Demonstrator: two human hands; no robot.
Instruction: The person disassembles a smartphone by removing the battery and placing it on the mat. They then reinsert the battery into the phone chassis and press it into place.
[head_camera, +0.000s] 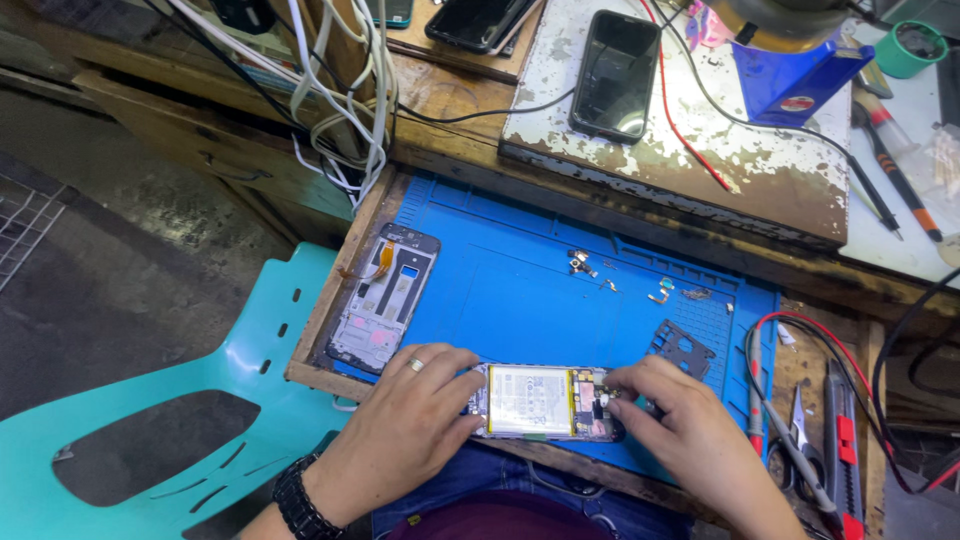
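Note:
An opened phone (545, 402) with its white battery showing lies across the near edge of a blue work mat (520, 290). My left hand (405, 425), with a ring and a black wristwatch, grips the phone's left end. My right hand (690, 430) presses its fingertips on the board area at the phone's right end. A bare phone frame (385, 298) with an orange flex cable lies at the mat's left edge. Small screws and metal parts (600, 272) are scattered mid-mat, and a dark plastic cover piece (682, 349) lies right of them.
Behind the mat a worn white board (760, 160) carries a black phone (614, 75) and a blue stand (795, 80). Cables (340, 110) hang at the back left. Scissors (795, 440), red-handled tools and wires lie to the right. A teal chair (200, 430) stands at left.

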